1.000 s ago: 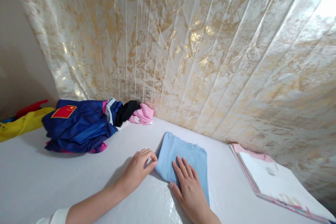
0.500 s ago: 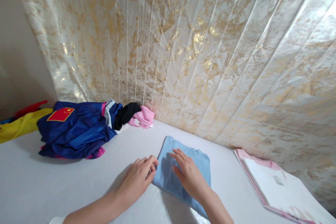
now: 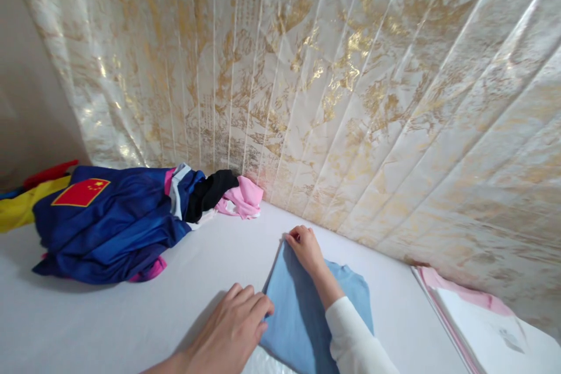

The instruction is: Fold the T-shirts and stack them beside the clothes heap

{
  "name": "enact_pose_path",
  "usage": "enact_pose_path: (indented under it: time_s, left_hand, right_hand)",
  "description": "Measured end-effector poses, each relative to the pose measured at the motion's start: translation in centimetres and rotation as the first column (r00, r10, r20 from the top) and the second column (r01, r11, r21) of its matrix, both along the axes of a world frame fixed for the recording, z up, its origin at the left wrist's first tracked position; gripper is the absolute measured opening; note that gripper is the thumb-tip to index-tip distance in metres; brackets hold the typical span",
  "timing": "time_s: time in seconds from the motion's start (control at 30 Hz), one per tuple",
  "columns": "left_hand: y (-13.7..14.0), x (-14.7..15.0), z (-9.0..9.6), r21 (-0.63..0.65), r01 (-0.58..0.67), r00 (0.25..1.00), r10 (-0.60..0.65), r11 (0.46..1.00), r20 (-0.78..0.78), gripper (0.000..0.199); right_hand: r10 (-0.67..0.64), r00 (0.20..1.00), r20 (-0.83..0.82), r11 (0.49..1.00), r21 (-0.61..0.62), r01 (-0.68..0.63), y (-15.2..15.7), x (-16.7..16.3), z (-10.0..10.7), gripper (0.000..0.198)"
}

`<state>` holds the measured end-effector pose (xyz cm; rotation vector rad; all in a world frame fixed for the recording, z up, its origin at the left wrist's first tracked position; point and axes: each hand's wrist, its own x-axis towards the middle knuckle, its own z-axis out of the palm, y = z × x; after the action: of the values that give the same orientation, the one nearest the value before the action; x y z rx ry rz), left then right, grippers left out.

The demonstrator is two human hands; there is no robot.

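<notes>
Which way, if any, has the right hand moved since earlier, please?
Yes: the bare right hand has moved forward, nearer the gold-patterned wall covering, to the far left corner of the light-blue cloth.

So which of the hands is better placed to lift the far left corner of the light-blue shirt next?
Probably the right hand: it is bunched at that corner of the light-blue shirt, while the left hand is nearer the wearer, at the left edge.

Light-blue garment [image 3: 284, 298] in matt cloth, navy garment [image 3: 118, 228] in sleek cloth, wall covering [image 3: 263, 70] glossy, creased, foil-like
</notes>
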<state>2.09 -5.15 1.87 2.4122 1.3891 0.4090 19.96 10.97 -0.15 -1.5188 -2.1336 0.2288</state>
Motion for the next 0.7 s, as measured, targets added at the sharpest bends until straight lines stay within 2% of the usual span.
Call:
enact_pose_path:
  time_s: [0.17, 0.37, 0.57, 0.7]
  left_hand:
    - [0.1, -0.2, -0.3, 0.006, 0.034, 0.998, -0.035, 0.999, 0.056, 0.024]
    - [0.0, -0.3, -1.1, 0.008, 0.001, 0.996, -0.002, 1.000, 0.086, 0.026]
    - [-0.1, -0.3, 0.4, 0.016, -0.081, 0.997, 0.081, 0.997, 0.007, 0.029]
    - [0.2, 0.2, 1.6, 0.038, -0.073, 0.996, 0.074, 0.997, -0.048, 0.042]
  right_hand:
    - [0.018, 0.996, -0.093, 1.000, -0.006, -0.018, 0.0, 0.6, -1.2, 0.019]
    - [0.033, 0.992, -0.119, 0.999, 0.023, -0.030, -0.2, 0.5, -1.2, 0.016]
    - [0.040, 0.993, -0.112, 0.998, 0.050, -0.035, -0.2, -0.2, -1.5, 0.010]
    - [0.032, 0.989, -0.147, 0.995, 0.098, -0.018, -0.5, 0.3, -0.5, 0.006]
